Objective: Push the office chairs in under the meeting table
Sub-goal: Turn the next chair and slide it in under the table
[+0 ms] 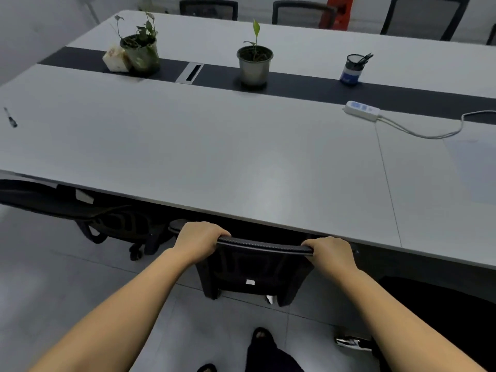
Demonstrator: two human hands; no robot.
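A black mesh office chair (255,267) stands right in front of me, its backrest close to the near edge of the long grey meeting table (214,162). My left hand (198,241) grips the left end of the backrest's top rail. My right hand (331,253) grips the right end. The chair's seat is hidden under the tabletop. Another black chair (112,221) sits to the left, tucked partly under the table. Several chair backs (424,17) line the far side.
On the table stand two potted plants (253,63), a pen cup (351,69), a power strip with cable (362,110) and a screwdriver (10,118). A dark object (442,318) stands at my right. My feet (261,336) are on the grey tiled floor.
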